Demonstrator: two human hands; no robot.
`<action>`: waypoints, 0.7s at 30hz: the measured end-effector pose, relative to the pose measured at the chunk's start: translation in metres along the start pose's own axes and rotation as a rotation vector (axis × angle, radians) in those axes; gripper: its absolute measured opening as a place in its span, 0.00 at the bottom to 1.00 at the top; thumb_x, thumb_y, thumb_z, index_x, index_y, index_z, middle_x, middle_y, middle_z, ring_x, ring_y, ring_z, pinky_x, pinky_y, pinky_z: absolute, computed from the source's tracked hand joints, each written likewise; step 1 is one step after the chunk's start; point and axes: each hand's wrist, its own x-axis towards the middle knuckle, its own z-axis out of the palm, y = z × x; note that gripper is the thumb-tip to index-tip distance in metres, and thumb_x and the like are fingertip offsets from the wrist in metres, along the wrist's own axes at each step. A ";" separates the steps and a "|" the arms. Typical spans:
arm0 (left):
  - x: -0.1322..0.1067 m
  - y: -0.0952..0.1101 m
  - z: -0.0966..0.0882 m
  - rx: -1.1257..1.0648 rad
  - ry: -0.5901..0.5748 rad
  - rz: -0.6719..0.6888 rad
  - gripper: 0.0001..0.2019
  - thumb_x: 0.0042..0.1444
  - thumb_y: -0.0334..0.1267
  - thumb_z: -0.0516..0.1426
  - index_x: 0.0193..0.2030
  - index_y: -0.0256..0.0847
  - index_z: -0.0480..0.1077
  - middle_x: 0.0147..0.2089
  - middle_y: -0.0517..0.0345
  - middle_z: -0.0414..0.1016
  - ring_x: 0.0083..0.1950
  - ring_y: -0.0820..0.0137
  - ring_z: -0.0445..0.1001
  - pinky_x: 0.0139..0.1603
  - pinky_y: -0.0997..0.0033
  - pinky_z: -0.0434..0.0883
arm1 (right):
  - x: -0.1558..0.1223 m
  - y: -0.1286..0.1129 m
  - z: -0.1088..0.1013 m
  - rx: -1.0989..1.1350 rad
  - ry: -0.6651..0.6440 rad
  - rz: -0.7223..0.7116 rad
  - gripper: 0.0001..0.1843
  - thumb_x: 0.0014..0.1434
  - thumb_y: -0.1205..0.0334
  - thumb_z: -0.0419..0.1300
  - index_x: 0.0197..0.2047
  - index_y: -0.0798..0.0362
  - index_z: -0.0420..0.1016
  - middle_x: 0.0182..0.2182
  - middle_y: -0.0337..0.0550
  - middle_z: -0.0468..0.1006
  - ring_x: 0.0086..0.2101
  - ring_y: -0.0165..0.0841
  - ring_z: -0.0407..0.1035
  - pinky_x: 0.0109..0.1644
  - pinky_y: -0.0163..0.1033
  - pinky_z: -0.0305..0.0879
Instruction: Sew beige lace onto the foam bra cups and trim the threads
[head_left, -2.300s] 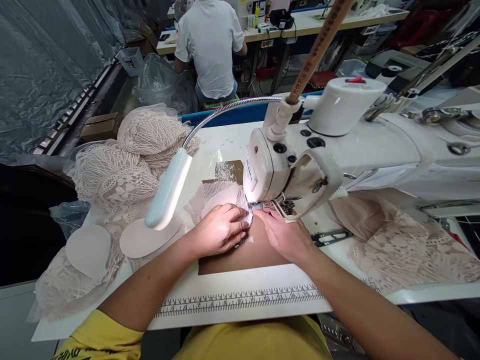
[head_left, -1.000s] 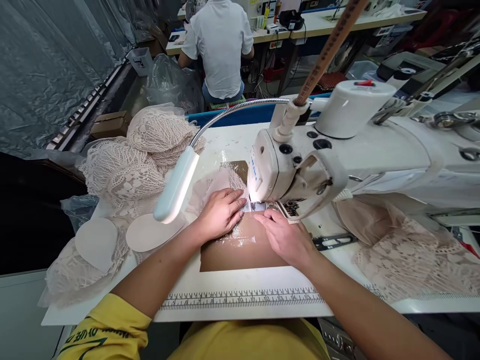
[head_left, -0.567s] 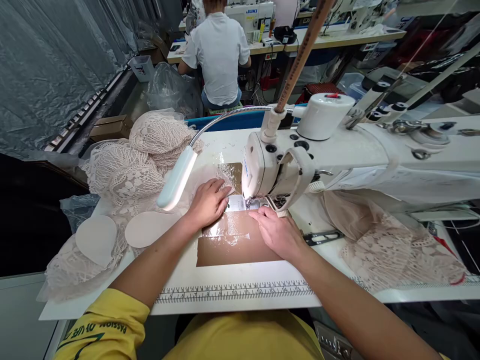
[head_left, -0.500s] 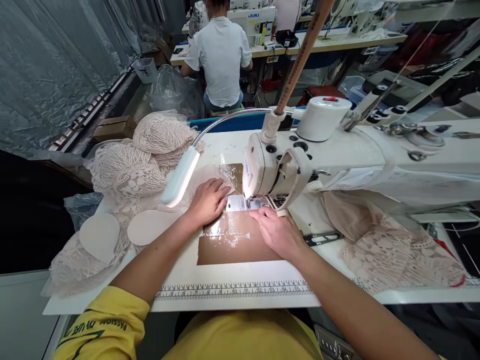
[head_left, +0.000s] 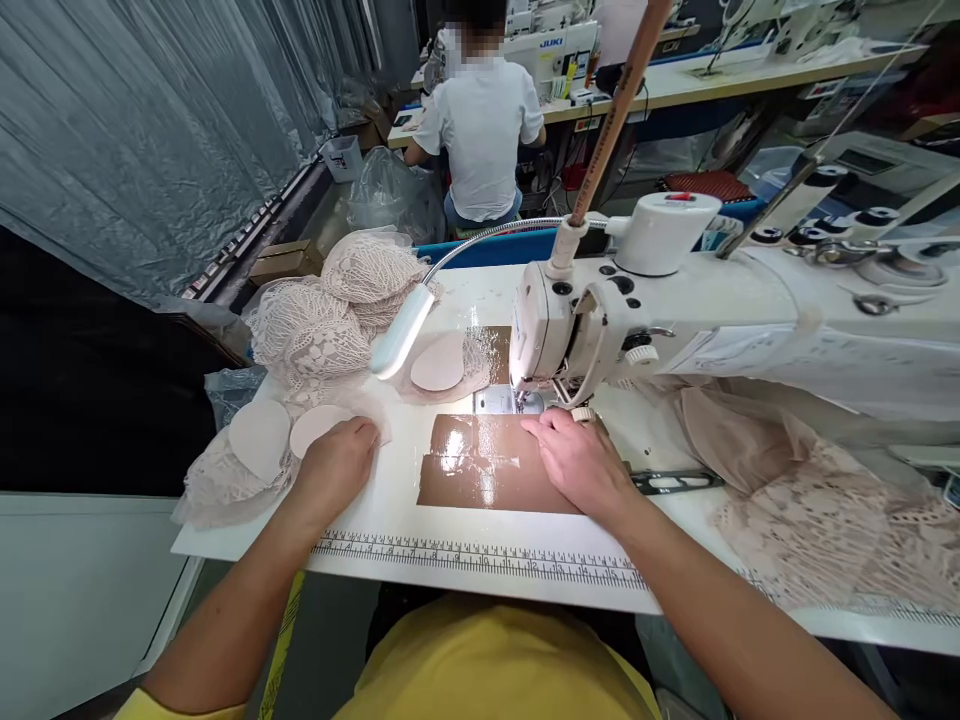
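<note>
My left hand [head_left: 339, 468] is at the left of the sewing table, its fingers curled on a sheer lace piece [head_left: 379, 412]. A pale teardrop-shaped pad [head_left: 315, 425] lies on that lace, partly hidden by the hand. My right hand [head_left: 581, 455] rests on the brown taped sheet [head_left: 487, 480], just in front of the sewing machine [head_left: 544, 325] and its needle plate [head_left: 495, 400]. Its thumb and fingers are drawn together; whatever may be between them is too small to see. Left of the needle lies a lace piece with an oval pad [head_left: 437, 363] on top.
Lace cups [head_left: 307, 320] are heaped at the back left; another pad [head_left: 259, 440] lies on lace nearby. A lamp [head_left: 403, 330] hangs over the table. Lace fabric [head_left: 810, 480] lies at right beside a dark metal tool [head_left: 675, 481]. A co-worker [head_left: 484, 140] sits ahead.
My left hand has moved left from beside the needle onto the lace and pad. The piece it covered now shows its oval pad. My right hand stays by the needle; the view has shifted.
</note>
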 end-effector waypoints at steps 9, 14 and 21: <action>-0.011 0.011 0.016 -0.079 0.195 0.053 0.11 0.62 0.33 0.47 0.38 0.38 0.70 0.38 0.48 0.73 0.40 0.59 0.71 0.38 0.60 0.70 | -0.002 -0.001 -0.005 0.067 -0.011 0.007 0.20 0.60 0.74 0.49 0.47 0.53 0.78 0.35 0.46 0.74 0.34 0.35 0.64 0.36 0.38 0.56; -0.018 0.051 0.014 -0.595 0.094 0.307 0.09 0.63 0.32 0.48 0.37 0.40 0.68 0.35 0.55 0.73 0.36 0.68 0.71 0.37 0.69 0.69 | -0.001 -0.002 -0.006 0.094 -0.016 0.017 0.20 0.61 0.73 0.48 0.46 0.53 0.78 0.34 0.46 0.75 0.34 0.35 0.65 0.38 0.39 0.58; -0.020 0.104 -0.009 -0.886 -0.163 0.656 0.09 0.62 0.35 0.52 0.47 0.41 0.68 0.43 0.51 0.74 0.44 0.67 0.72 0.44 0.69 0.71 | -0.001 -0.001 -0.007 0.125 -0.050 0.048 0.20 0.60 0.73 0.48 0.48 0.54 0.78 0.36 0.47 0.76 0.36 0.37 0.67 0.40 0.40 0.59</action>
